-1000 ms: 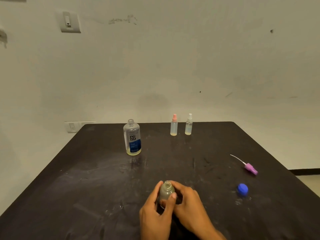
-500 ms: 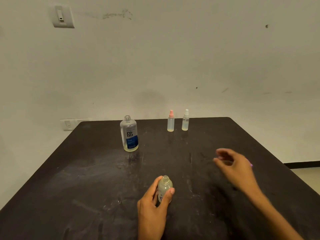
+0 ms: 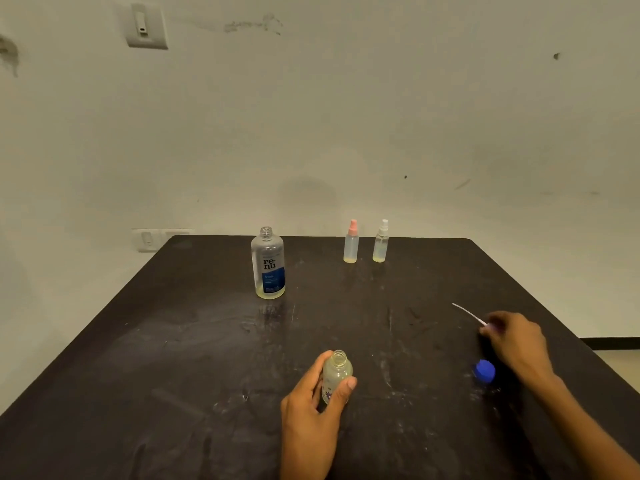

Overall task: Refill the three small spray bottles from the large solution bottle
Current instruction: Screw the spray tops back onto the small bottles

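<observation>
My left hand [image 3: 311, 407] grips an uncapped small bottle [image 3: 336, 374] holding pale liquid, upright on the black table [image 3: 173, 358] near the front centre. My right hand [image 3: 516, 337] lies over the purple spray pump at the right; its white dip tube [image 3: 465, 311] sticks out to the upper left and the fingers curl at the pump head. The large solution bottle [image 3: 267, 264], uncapped with a blue label, stands at the back centre-left. Two capped small spray bottles, one pink-topped [image 3: 351, 241] and one white-topped [image 3: 381, 241], stand at the back.
A blue cap [image 3: 485, 370] lies on the table just below my right hand. The table's right edge runs close to my right forearm. The wall behind carries switch plates [image 3: 147, 26].
My right hand left the small bottle and travelled right across the table to the purple spray pump. My left hand kept hold of the small bottle in place.
</observation>
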